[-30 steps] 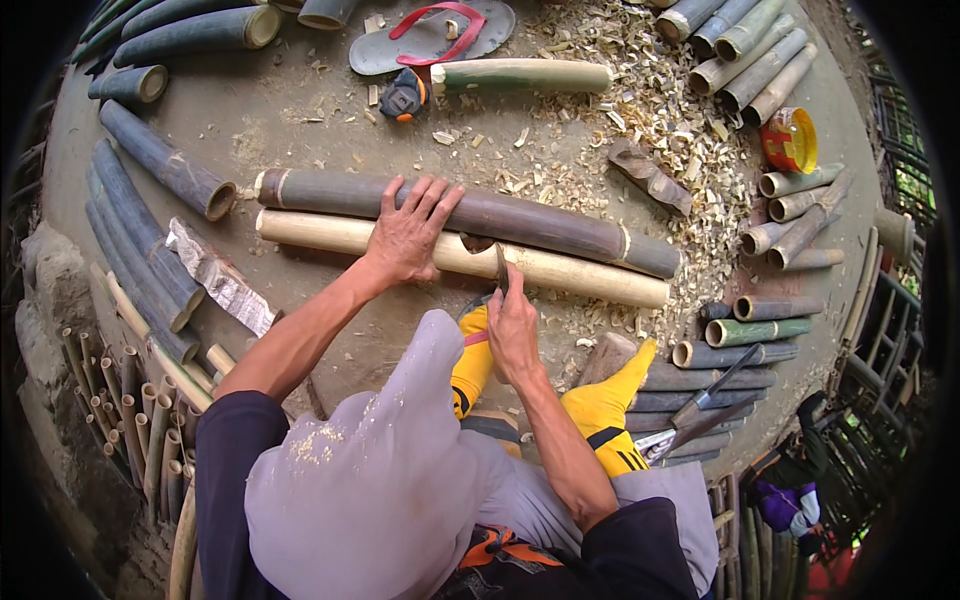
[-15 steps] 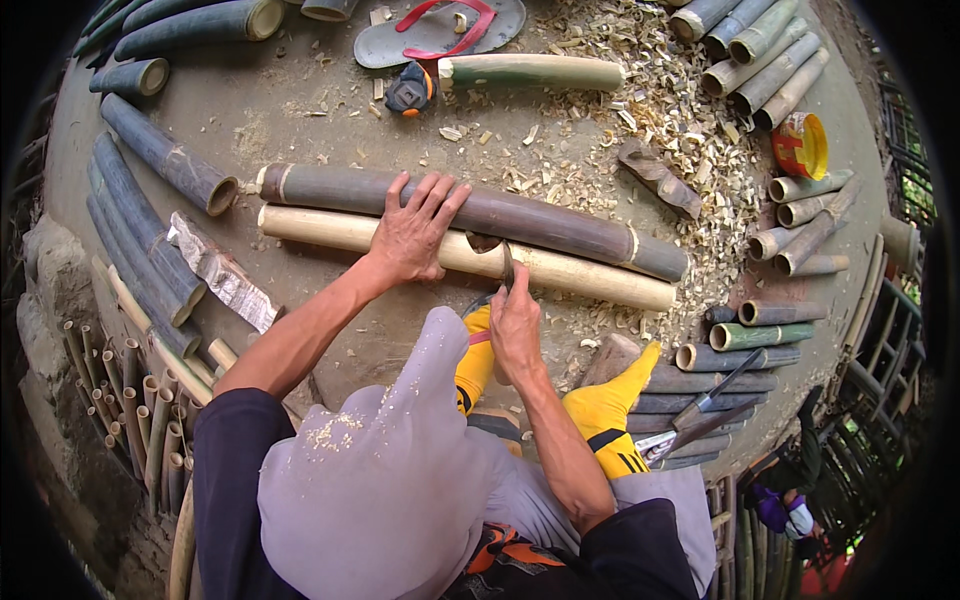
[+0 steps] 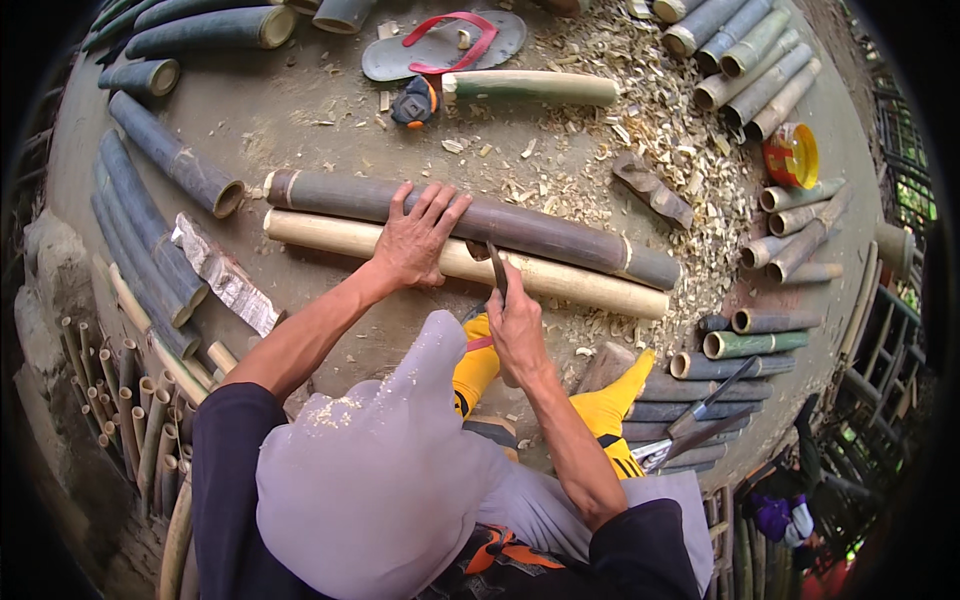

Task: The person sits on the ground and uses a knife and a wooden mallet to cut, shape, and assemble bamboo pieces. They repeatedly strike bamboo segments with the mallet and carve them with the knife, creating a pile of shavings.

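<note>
Two bamboo poles lie side by side on the ground in front of me, a dark one (image 3: 560, 226) behind and a pale, peeled one (image 3: 595, 286) nearer. Across both rests my left hand (image 3: 418, 238), its fingers over the dark pole and its palm on the pale one, holding them together. My right hand (image 3: 517, 328) is closed around a knife, with the handle mostly hidden in the fist. The knife's dark, curved blade (image 3: 497, 268) points up and away at a notch in the pale pole, just right of my left hand; the blade partly covers this notch.
Wood shavings (image 3: 700, 170) cover the ground at right. Beyond the poles lie a green bamboo piece (image 3: 540, 87), a tape measure (image 3: 414, 103) and a sandal (image 3: 445, 45). Cut bamboo lies along both sides. A large knife (image 3: 710, 400) rests on bamboo near my right yellow-socked foot (image 3: 612, 400).
The knife blade has tilted left and moved slightly up over the notch, with my right hand turning along. My left hand keeps its place on the poles. The whole view has shifted a little.
</note>
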Motion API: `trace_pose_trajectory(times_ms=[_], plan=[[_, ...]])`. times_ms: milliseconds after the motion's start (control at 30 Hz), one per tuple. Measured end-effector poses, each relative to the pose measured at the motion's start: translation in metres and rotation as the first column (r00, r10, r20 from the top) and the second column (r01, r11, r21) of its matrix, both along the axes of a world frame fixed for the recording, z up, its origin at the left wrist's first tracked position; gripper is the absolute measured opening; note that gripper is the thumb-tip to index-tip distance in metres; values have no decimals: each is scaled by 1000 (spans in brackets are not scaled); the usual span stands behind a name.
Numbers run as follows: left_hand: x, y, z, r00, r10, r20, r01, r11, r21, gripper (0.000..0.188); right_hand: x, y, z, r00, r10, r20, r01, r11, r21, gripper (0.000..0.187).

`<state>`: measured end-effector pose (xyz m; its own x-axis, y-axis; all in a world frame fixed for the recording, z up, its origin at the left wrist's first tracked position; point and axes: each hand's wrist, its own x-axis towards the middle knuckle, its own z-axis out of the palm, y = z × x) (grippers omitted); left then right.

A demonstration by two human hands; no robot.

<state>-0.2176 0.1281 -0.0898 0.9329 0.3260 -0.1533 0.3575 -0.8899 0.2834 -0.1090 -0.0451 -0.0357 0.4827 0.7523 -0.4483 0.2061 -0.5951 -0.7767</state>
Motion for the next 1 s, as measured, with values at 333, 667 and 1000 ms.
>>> trace_pose_trajectory(times_ms=[333,667,1000], plan=[[-1,1,-4,999,8,41,-7,1000,-15,115,-15,4,-28,995,83,62,-83,997,-5,42],[1,0,-3,999,9,34,-9,1000,-12,116,-15,7,-30,992,114,63,-111,993,-46,39],[-4,1,-2,1000,15,26,-15,1000,-8,119,-20,26,-12,997,-26,72,17,992,128,36]])
